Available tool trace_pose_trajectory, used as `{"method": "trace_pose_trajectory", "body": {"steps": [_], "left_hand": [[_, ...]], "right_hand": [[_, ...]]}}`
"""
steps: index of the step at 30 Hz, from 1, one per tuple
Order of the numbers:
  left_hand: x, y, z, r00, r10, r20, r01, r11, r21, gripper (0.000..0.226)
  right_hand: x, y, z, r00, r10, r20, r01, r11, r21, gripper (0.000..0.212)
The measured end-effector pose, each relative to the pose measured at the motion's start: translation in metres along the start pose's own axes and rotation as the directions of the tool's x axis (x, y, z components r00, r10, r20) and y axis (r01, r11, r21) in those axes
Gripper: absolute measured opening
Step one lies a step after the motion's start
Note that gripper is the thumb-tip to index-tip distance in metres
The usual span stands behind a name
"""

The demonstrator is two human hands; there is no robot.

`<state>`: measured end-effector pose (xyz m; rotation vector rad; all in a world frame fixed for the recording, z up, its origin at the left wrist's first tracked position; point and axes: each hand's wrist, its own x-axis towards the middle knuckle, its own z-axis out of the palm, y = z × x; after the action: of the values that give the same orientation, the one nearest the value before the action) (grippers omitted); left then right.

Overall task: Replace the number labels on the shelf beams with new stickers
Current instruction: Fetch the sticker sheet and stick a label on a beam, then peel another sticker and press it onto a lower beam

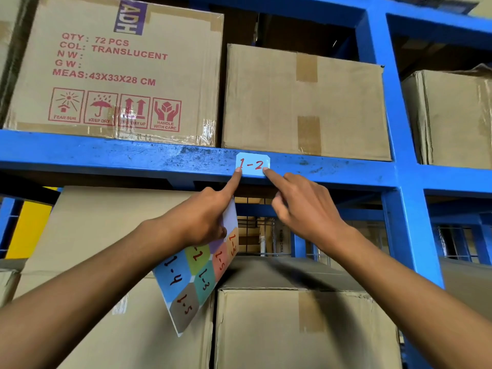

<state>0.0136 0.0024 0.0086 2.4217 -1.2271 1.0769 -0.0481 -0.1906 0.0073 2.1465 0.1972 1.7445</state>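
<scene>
Two bare forearms reach up from the near edge toward the rack. The left hand [202, 219] pinches a sticker sheet [198, 275] under its curled fingers, the sheet hanging down below the palm, while its forefinger points up and presses the lower left corner of a label [253, 164]. The right hand [303, 206] holds nothing; its forefinger is stretched out onto the label's lower right corner and the other fingers are folded loosely.

The label, pale blue with "1-2" in red, sits flat on the front of the blue beam [106, 155], right of its middle. It looks like a new sticker being smoothed down, so this spot seems nearly done. The sheet carries more coloured stickers, 1-3, 1-4, 1-5 among them, which suggests several beams are left. No other label shows on the rack from here.

Above the beam stand a printed box [117, 70] on the left and a plain box [303, 102] beside it. More boxes fill the shelf below. A blue upright [399, 145] rises to the right. Nothing blocks the label; the beam's paint around it is scuffed and dirty, which may weaken the stick.
</scene>
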Motion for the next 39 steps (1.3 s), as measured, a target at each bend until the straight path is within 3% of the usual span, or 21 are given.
{"method": "trace_pose_trajectory", "body": {"steps": [4,10,14,17,19,25,39], "left_hand": [[-0.005,-0.001,0.008,0.998,0.018,-0.063,-0.022,0.997,-0.073,0.111],[-0.031,0.003,0.028,0.956,-0.109,-0.272,-0.012,0.913,-0.409,0.075],[-0.053,0.013,0.038,0.938,-0.276,-0.210,0.010,0.626,-0.779,0.056],[-0.070,0.023,0.041,0.927,-0.336,-0.167,-0.008,0.428,-0.904,0.055],[-0.079,0.028,0.043,0.911,-0.368,-0.186,-0.045,0.360,-0.932,0.058],[-0.097,0.042,0.044,0.881,-0.389,-0.269,-0.118,0.370,-0.921,0.061],[-0.116,0.051,0.046,0.876,-0.306,-0.374,-0.213,0.449,-0.868,0.063]], "right_hand": [[-0.010,-0.003,-0.001,1.000,-0.005,-0.013,0.005,1.000,0.019,0.048],[-0.029,-0.023,-0.014,0.974,0.226,0.036,-0.221,0.891,0.397,0.024],[-0.053,-0.045,-0.020,0.964,0.242,0.114,-0.264,0.798,0.542,0.016],[-0.068,-0.059,-0.025,0.963,0.238,0.125,-0.266,0.783,0.563,0.022],[-0.075,-0.068,-0.031,0.971,0.221,0.087,-0.233,0.812,0.535,0.026],[-0.089,-0.089,-0.040,0.975,0.218,0.033,-0.208,0.856,0.473,0.028],[-0.097,-0.106,-0.050,0.896,0.397,0.200,-0.424,0.628,0.653,0.020]]}}
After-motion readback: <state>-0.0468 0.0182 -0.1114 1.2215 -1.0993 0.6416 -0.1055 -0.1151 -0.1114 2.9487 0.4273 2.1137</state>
